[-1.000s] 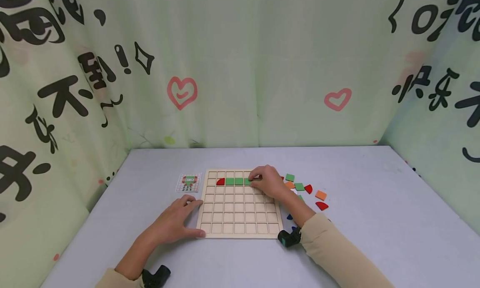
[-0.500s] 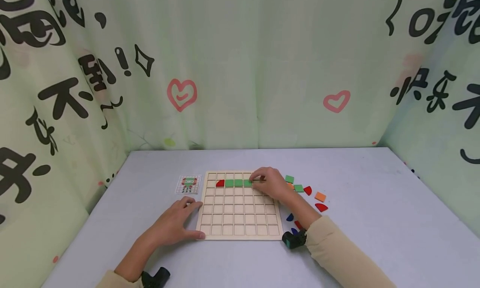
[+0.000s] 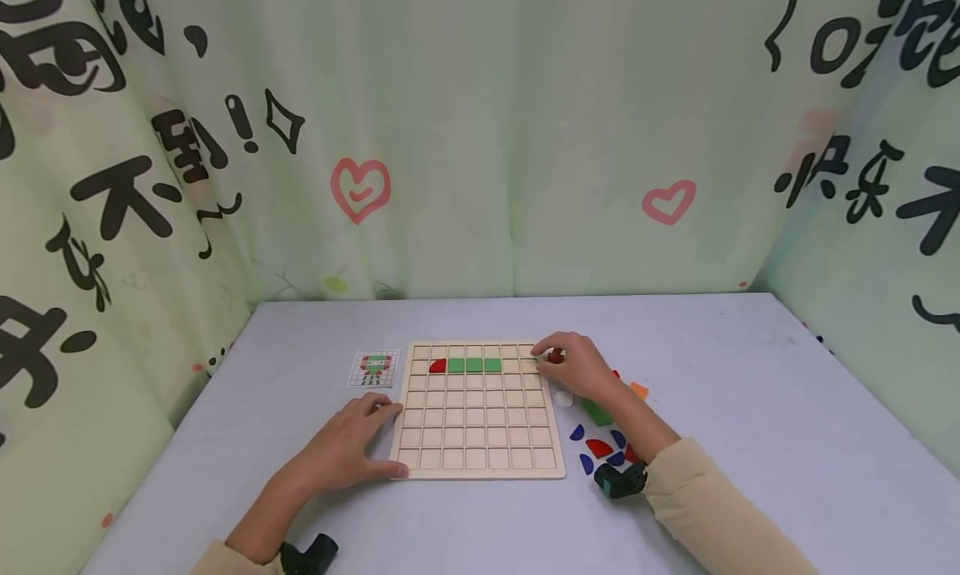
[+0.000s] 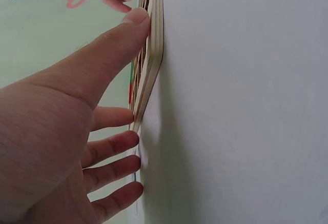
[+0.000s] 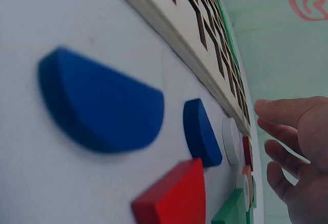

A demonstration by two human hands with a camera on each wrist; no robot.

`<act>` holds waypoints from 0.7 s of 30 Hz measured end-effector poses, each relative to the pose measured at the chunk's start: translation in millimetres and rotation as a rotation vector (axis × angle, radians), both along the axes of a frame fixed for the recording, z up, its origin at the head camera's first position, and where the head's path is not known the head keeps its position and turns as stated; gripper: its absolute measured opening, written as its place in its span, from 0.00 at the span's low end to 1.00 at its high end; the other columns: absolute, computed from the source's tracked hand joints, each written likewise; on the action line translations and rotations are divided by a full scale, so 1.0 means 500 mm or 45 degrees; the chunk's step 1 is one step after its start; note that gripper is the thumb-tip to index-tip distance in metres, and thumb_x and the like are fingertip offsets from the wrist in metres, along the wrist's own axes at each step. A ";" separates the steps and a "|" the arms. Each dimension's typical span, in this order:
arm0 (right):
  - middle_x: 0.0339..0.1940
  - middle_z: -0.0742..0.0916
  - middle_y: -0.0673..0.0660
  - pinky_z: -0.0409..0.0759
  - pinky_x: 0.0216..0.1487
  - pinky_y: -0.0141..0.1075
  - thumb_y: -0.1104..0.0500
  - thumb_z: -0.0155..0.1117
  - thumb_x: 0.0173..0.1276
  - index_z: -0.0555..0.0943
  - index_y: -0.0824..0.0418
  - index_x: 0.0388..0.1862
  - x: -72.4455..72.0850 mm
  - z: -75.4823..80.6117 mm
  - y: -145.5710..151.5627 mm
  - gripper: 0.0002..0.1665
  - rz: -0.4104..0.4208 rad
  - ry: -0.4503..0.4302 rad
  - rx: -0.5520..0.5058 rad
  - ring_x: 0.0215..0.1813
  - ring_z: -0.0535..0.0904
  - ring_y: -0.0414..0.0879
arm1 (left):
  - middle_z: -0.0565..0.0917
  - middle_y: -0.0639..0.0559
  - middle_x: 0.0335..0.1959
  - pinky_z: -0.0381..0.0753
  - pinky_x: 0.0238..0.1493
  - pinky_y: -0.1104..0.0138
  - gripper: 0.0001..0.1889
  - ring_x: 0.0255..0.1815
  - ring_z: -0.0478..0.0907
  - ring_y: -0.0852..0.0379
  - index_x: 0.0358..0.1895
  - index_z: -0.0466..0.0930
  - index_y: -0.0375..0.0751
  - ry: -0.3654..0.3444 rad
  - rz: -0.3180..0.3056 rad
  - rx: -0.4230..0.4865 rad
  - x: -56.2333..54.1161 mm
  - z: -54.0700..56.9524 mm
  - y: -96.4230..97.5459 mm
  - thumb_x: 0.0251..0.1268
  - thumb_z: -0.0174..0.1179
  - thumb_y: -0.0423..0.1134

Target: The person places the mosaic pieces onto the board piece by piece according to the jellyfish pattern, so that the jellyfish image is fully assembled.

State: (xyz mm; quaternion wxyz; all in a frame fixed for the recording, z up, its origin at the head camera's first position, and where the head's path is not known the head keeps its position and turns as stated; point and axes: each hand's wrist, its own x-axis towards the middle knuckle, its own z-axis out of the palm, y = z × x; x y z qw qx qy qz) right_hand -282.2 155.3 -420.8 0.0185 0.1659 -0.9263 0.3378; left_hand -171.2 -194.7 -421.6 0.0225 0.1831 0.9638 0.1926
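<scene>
My left hand (image 3: 348, 442) rests at the left side of a wooden grid board (image 3: 476, 417). In the left wrist view its thumb touches the board's edge, with the other fingers spread along the side. In the board's second row sit a red quarter-round tile (image 3: 438, 366) and, to its right, green square tiles (image 3: 474, 365). My right hand (image 3: 579, 367) hovers by the board's upper right edge, fingers loosely bent. A dark red tile (image 5: 247, 152) shows below its fingertips. No tile is visible within its grasp in the right wrist view.
Loose tiles lie right of the board: blue rounded ones (image 5: 102, 106), red ones (image 3: 598, 448), a green one (image 3: 597, 413), an orange one (image 3: 639, 390) and a white round one (image 3: 562, 397). Left of the board lies a small picture card (image 3: 373, 368). A curtain hangs behind the table.
My right hand has moved right, from the second row to the board's right edge, uncovering the third green tile and cells beside it. My left hand stays in place.
</scene>
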 end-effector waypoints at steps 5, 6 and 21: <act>0.45 0.85 0.57 0.74 0.40 0.37 0.62 0.68 0.63 0.85 0.58 0.46 0.005 0.002 0.026 0.12 -0.052 -0.021 0.035 0.42 0.75 0.50 | 0.72 0.51 0.60 0.71 0.60 0.52 0.44 0.59 0.69 0.52 0.66 0.71 0.45 -0.012 -0.012 0.022 0.000 -0.004 0.000 0.43 0.73 0.61; 0.45 0.85 0.58 0.75 0.40 0.37 0.62 0.68 0.63 0.85 0.59 0.46 0.005 0.001 0.031 0.12 -0.056 -0.024 0.044 0.43 0.75 0.50 | 0.72 0.51 0.61 0.71 0.60 0.52 0.44 0.60 0.69 0.52 0.66 0.71 0.45 -0.016 -0.015 0.026 0.001 -0.004 0.000 0.43 0.73 0.61; 0.54 0.83 0.60 0.80 0.45 0.41 0.61 0.68 0.63 0.84 0.58 0.50 -0.005 -0.003 0.049 0.16 -0.112 -0.063 0.105 0.50 0.75 0.53 | 0.70 0.49 0.64 0.67 0.64 0.50 0.46 0.64 0.67 0.49 0.68 0.69 0.44 -0.063 -0.017 0.038 0.003 -0.002 -0.002 0.44 0.73 0.61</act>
